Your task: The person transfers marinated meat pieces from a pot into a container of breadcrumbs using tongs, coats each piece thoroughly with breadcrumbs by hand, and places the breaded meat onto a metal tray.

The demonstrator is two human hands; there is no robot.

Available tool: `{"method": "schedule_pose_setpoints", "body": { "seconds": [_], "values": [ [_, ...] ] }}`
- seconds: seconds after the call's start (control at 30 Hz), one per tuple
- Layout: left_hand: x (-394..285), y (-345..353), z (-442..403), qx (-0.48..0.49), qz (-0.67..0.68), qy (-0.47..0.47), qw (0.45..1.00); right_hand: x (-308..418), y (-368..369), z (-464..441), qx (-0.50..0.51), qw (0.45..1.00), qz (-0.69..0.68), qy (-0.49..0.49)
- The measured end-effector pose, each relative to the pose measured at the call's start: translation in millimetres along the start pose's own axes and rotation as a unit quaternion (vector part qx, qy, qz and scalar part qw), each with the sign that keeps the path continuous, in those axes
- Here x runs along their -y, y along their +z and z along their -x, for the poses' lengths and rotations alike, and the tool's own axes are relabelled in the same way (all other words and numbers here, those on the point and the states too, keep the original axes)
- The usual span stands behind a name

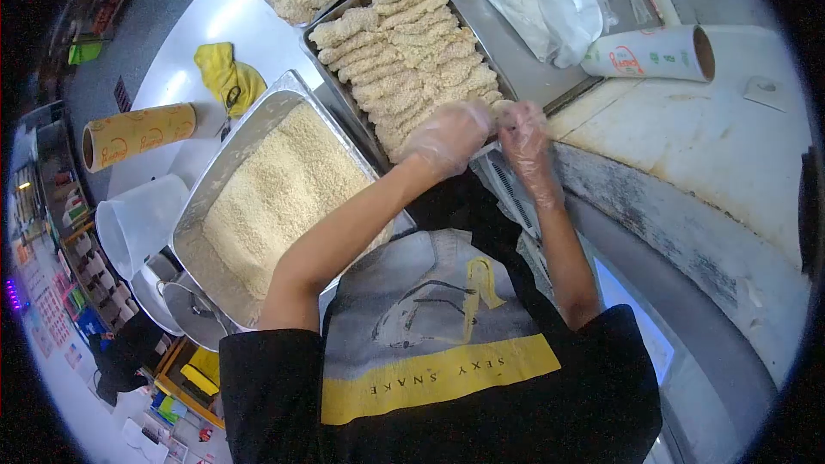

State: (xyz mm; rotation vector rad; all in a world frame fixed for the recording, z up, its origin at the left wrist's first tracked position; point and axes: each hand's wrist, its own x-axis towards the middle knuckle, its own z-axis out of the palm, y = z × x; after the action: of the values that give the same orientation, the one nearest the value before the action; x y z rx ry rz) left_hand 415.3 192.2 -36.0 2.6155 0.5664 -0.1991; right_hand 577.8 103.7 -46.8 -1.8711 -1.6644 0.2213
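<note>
Pale, crumb-coated strips [412,60] lie packed in a rectangular metal tray [346,105] beside the crumb-filled pan [196,245] — likely soft, light, fragile-coated, best supported underneath. Clear-gloved left hand [451,133] and right hand [524,133] work nearly together at its near end — each grip's closure unclear.

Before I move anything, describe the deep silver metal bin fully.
The bin is rectangular and lidless, with sloping walls and narrow rim. Pale, dry-looking crumbs spread unevenly across its floor. It rests on the white table, beside the metal tray of breaded pieces; whether they touch is unclear. The left forearm crosses above, hiding part.
</note>
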Motion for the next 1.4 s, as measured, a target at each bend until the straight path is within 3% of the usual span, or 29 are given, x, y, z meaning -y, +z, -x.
{"method": "schedule_pose_setpoints", "body": {
  "seconds": [0.07,0.1,0.17,0.2,0.27,0.3,0.33,0.37,0.4,0.43,0.47,0.5,0.57,0.67,0.73,0.77,0.8,0.87,0.93,1.0,1.03,1.1,1.13,1.2,1.23,1.27,1.3,1.33,1.4],
  "values": [
    [-9.6,-6.8,-0.2,-0.198,0.017,-0.056,0.978,4.8,-4.9,-9.7,0.05,0.998,0.012,0.027],
    [-14.0,-9.6,-0.7,-0.197,0.016,-0.056,0.979,4.8,-4.5,-9.9,0.05,0.998,0.01,0.027],
    [-20.4,-17.3,0.2,-0.088,0.038,-0.12,0.988,5.5,-3.9,-12.1,-0.002,1.0,0.006,-0.023],
    [-19.6,-25.2,4.0,-0.095,0.033,-0.125,0.987,9.6,-4.9,-18.0,-0.005,0.999,0.004,-0.032],
    [-19.0,-42.9,26.1,-0.237,0.167,-0.128,0.948,33.5,-13.2,-19.1,-0.028,0.995,-0.075,0.055],
    [-16.3,-68.2,40.6,-0.204,0.28,-0.187,0.919,62.6,-24.0,-25.0,0.024,0.965,-0.229,0.126],
    [-10.4,-69.5,54.0,-0.321,0.479,-0.185,0.795,93.8,-32.0,-33.6,0.073,0.904,-0.376,0.192],
    [-6.5,-69.7,68.3,-0.415,0.648,-0.173,0.615,110.7,-29.5,-35.6,0.131,0.921,-0.338,0.145],
    [-6.5,-79.0,84.4,-0.46,0.725,-0.096,0.504,127.6,-25.3,-35.4,0.189,0.931,-0.297,0.097],
    [-5.5,-91.1,98.9,-0.495,0.782,-0.015,0.379,149.5,-18.9,-37.2,0.251,0.895,-0.363,0.06],
    [-1.8,-96.1,113.1,-0.519,0.761,-0.02,0.389,168.8,-12.5,-37.6,0.313,0.85,-0.423,0.02],
    [2.6,-99.7,129.3,-0.545,0.737,-0.026,0.398,180.1,-2.6,-32.8,0.319,0.847,-0.425,0.012],
    [15.7,-99.3,170.1,-0.6,0.701,-0.038,0.383,197.3,23.7,-26.7,0.456,0.783,-0.422,0.001],
    [21.2,-82.7,225.9,-0.715,0.603,-0.104,0.34,240.7,29.7,-36.6,0.426,0.796,-0.423,-0.073],
    [17.9,-48.4,281.0,-0.678,0.464,-0.227,0.523,264.0,46.2,-32.5,0.424,0.796,-0.428,-0.056],
    [8.2,-40.9,304.2,-0.628,0.4,-0.275,0.609,278.7,59.6,-26.8,0.346,0.784,-0.515,-0.022],
    [-10.5,-50.4,321.2,-0.522,0.38,-0.314,0.696,292.6,73.2,-18.8,0.267,0.758,-0.595,0.015],
    [-26.1,-85.2,343.7,-0.242,0.313,-0.321,0.86,312.0,101.0,-3.5,0.309,0.743,-0.593,-0.027],
    [-4.6,-25.9,365.0,-0.365,0.345,-0.138,0.854,339.4,134.1,7.8,0.361,0.711,-0.599,-0.075],
    [-6.8,-3.2,405.0,-0.399,0.436,-0.165,0.79,368.3,162.8,16.8,0.348,0.745,-0.551,-0.139],
    [-10.5,2.9,427.6,-0.421,0.462,-0.179,0.76,391.4,170.1,25.5,0.378,0.724,-0.555,-0.157],
    [-11.8,-1.1,476.7,-0.389,0.352,-0.109,0.844,443.8,181.6,30.9,0.342,0.831,-0.429,-0.095],
    [-14.8,6.6,503.1,-0.412,0.343,-0.135,0.833,472.0,186.4,33.1,0.367,0.815,-0.432,-0.118],
    [-15.2,36.0,548.7,-0.431,0.224,-0.287,0.826,531.8,189.8,39.8,0.509,0.793,-0.287,-0.17],
    [-10.9,64.5,556.1,-0.404,0.144,-0.376,0.821,563.3,185.1,48.7,0.522,0.783,-0.283,-0.185],
    [-7.4,85.8,564.8,-0.412,0.146,-0.386,0.812,594.8,176.5,60.4,0.52,0.761,-0.149,-0.359],
    [-5.1,102.5,571.3,-0.422,0.164,-0.422,0.786,622.4,166.8,72.1,0.492,0.702,-0.009,-0.514],
    [-9.8,123.6,582.3,-0.423,0.186,-0.46,0.759,646.6,168.2,94.1,0.504,0.693,-0.008,-0.516],
    [-26.5,103.9,599.3,-0.415,0.198,-0.458,0.76,695.3,170.3,113.6,0.503,0.677,0.201,-0.498]
  ]
}}
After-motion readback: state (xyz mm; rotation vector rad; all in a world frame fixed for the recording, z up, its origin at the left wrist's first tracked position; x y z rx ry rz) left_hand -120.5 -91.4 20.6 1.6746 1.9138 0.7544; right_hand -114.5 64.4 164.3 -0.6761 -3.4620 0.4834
